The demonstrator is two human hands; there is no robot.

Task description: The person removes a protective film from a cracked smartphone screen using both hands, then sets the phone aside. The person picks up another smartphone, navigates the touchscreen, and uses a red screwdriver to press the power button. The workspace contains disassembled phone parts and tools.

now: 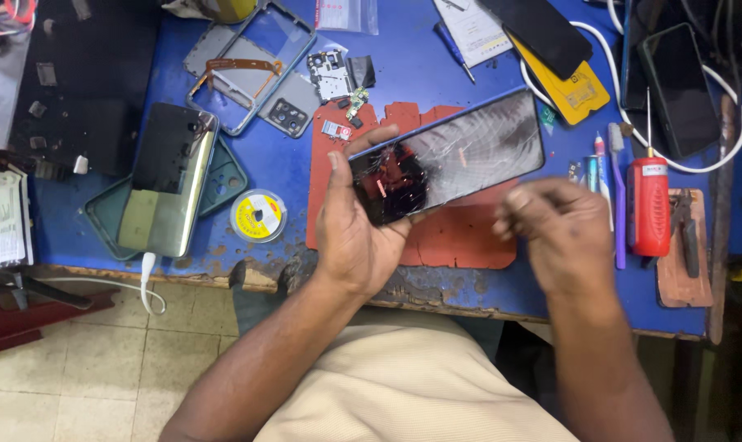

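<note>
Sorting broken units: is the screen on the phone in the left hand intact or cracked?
Cracked. The phone held by the left hand shows fracture lines spreading across its dark glass.

A worn blue table (front edge chipped) stands over pale floor tiles.

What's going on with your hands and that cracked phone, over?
Left hand grips cracked phone over red mat. Right hand curled, blurred, beside it, holding nothing visible. Nothing blocking.
</note>
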